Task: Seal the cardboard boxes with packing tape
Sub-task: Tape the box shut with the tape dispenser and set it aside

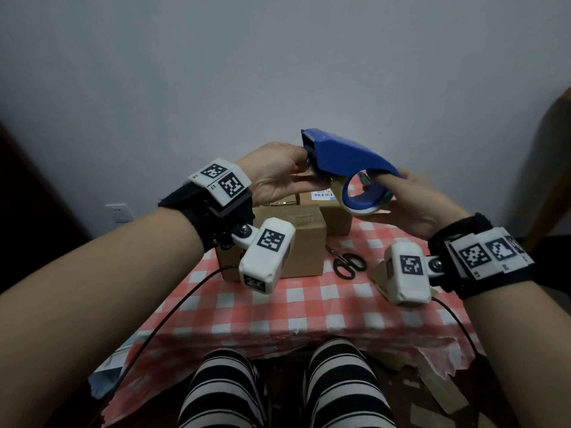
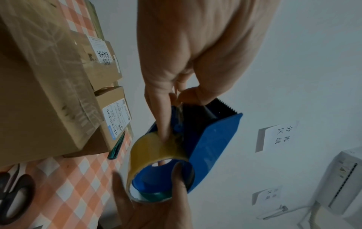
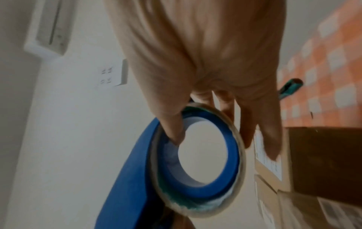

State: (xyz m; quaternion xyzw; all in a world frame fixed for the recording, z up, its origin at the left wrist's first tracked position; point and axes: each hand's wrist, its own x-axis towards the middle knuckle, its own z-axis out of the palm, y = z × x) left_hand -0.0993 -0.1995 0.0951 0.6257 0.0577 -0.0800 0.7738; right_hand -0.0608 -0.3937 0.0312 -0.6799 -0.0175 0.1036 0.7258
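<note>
Head view: a plain pale wall backs a small table under a red-and-white checked cloth (image 1: 309, 304). Cardboard boxes (image 1: 296, 239) stand at its far side, black scissors (image 1: 349, 264) just beside them. Both hands hold a blue tape dispenser (image 1: 343, 159) in the air above the boxes, clear of them, presumably to free the tape end before application. The right hand (image 1: 411, 205) grips the roll end, thumb hooked through the core; the left hand (image 1: 275, 171) is at the cutter end.

Left wrist view: the left hand's fingertips (image 2: 188, 96) pinch a clear strand of tape at the dispenser's mouth by the serrated blade (image 2: 227, 106), the forefinger lying along the yellowish tape roll (image 2: 154, 150). Labelled boxes lie beside it on the cloth, none visibly touched.

Right wrist view: blurred. The right hand's thumb (image 3: 172, 128) sits inside the roll's core, fingers curled round the outside, steadying the tool against the pull.
</note>
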